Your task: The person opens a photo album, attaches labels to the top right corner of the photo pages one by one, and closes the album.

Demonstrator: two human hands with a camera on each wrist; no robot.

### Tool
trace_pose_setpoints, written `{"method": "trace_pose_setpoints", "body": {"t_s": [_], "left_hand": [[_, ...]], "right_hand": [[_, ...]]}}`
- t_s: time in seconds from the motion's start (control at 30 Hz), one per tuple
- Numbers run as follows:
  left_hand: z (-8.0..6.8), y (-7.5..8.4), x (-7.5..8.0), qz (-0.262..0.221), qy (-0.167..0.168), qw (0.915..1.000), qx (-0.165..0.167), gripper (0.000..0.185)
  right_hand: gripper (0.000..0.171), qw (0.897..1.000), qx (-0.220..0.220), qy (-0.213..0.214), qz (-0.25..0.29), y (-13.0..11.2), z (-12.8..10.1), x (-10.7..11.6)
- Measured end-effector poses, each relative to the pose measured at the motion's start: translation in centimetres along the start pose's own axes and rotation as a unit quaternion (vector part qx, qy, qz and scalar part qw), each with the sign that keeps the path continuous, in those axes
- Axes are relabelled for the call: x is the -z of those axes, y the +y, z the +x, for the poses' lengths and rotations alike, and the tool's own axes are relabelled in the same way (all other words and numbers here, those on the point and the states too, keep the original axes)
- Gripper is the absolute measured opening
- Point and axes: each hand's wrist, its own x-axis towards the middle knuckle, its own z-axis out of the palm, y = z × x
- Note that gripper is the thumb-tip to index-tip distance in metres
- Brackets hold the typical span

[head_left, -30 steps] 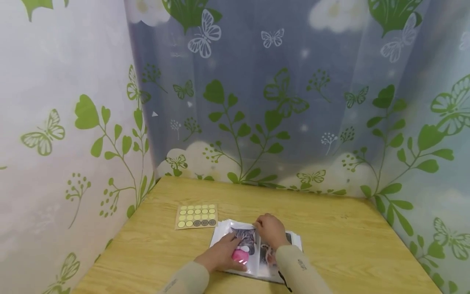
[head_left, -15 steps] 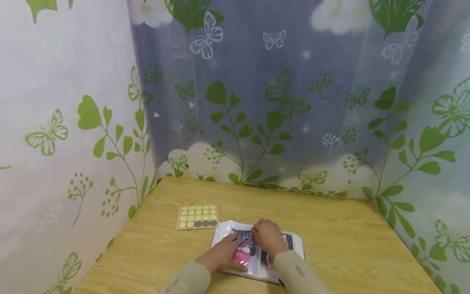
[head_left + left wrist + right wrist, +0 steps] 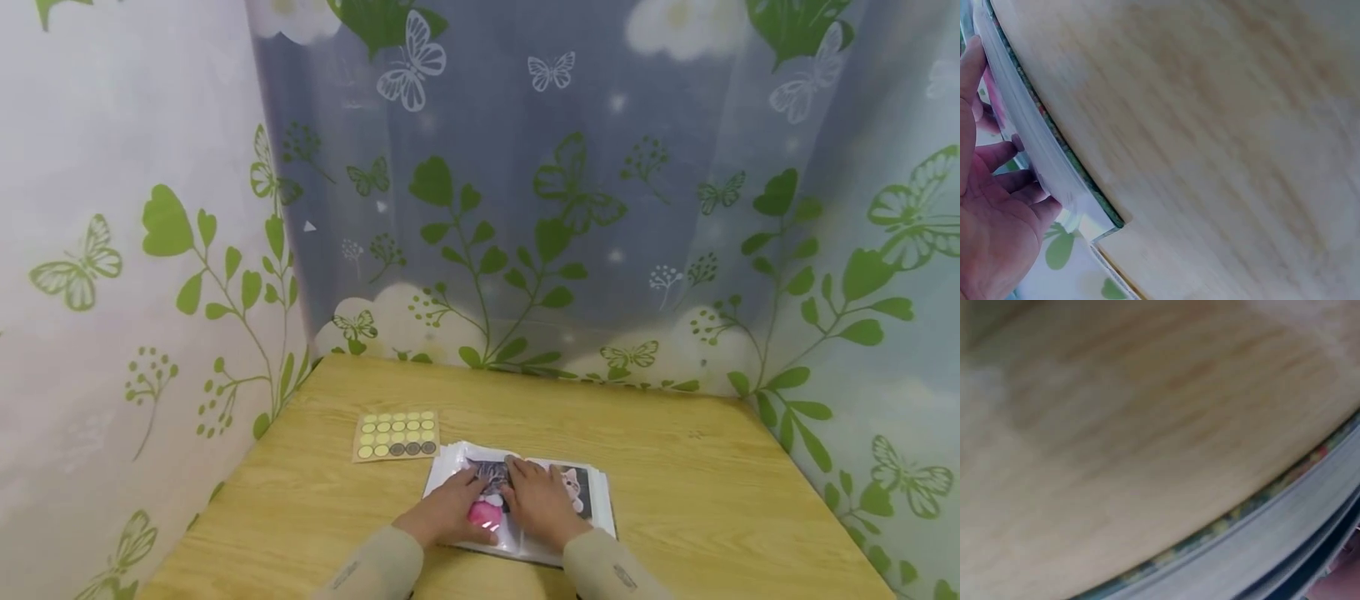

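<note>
An open photo album [image 3: 604, 521] with clear sleeves lies on the table. Its left page shows a tabby cat picture with a pink shape [image 3: 486, 515], and its right page a kitten picture [image 3: 573, 485], partly covered by a hand. My left hand [image 3: 444, 510] rests on the left page, fingers spread; the left wrist view has this hand [image 3: 997, 212] along the page stack [image 3: 1047, 150]. Reaching across the album's middle, my right hand [image 3: 546, 507] lays its fingers on the tabby picture's right side. In the right wrist view only a sliver of that hand [image 3: 1340, 581] shows.
A sheet of round yellow stickers [image 3: 397, 435], several of them dark in the front row, lies behind the album's left corner. The wood-grain table [image 3: 675, 467] meets hanging cloth [image 3: 480, 208] printed with leaves and butterflies at the back and sides.
My right hand has gone from pinching near the top of the album's middle to lying lower, fingers extended on the left page. More of the kitten picture shows. The left hand stays put.
</note>
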Motion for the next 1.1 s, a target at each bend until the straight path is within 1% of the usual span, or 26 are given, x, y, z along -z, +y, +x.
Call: {"method": "trace_pose_setpoints", "body": {"t_s": [0.1, 0.2, 0.3, 0.4, 0.57, 0.67, 0.8, 0.93, 1.1], "left_hand": [[-0.1, -0.3, -0.2, -0.004, 0.002, 1.0000, -0.002, 0.094], [0.0, -0.3, -0.2, -0.009, 0.001, 0.9999, -0.004, 0.094], [0.2, -0.3, -0.2, -0.013, -0.003, 0.9999, 0.000, 0.095], [0.3, -0.4, -0.1, -0.015, -0.006, 0.9999, 0.001, 0.095], [0.2, -0.4, -0.3, -0.011, -0.007, 0.9999, -0.003, 0.095], [0.1, -0.5, -0.5, -0.007, -0.007, 1.0000, -0.002, 0.096], [0.1, -0.5, -0.4, -0.006, -0.003, 1.0000, 0.000, 0.096], [0.1, -0.5, -0.3, -0.007, 0.000, 1.0000, 0.001, 0.096], [0.1, -0.5, -0.3, -0.007, -0.001, 1.0000, -0.003, 0.095]], "right_hand": [[0.049, 1.000, -0.006, 0.003, 0.021, 0.1, 0.1, -0.4], [0.046, 1.000, -0.008, 0.018, 0.024, 0.4, 0.8, -0.7], [0.044, 0.999, -0.008, 0.023, 0.021, 0.5, 1.4, -0.7], [0.043, 1.000, -0.013, 0.018, 0.018, 0.5, 1.9, -0.6], [0.041, 1.000, 0.000, 0.010, 0.016, 0.3, 2.3, -0.7], [0.043, 1.000, 0.004, -0.012, 0.018, 0.1, 2.4, -0.7], [0.046, 0.999, -0.004, -0.041, 0.020, -0.2, 2.3, -0.7], [0.047, 0.999, 0.003, -0.042, 0.016, -0.3, 2.0, -0.5], [0.048, 0.999, 0.013, -0.040, 0.025, -0.3, 1.4, -0.3]]}}
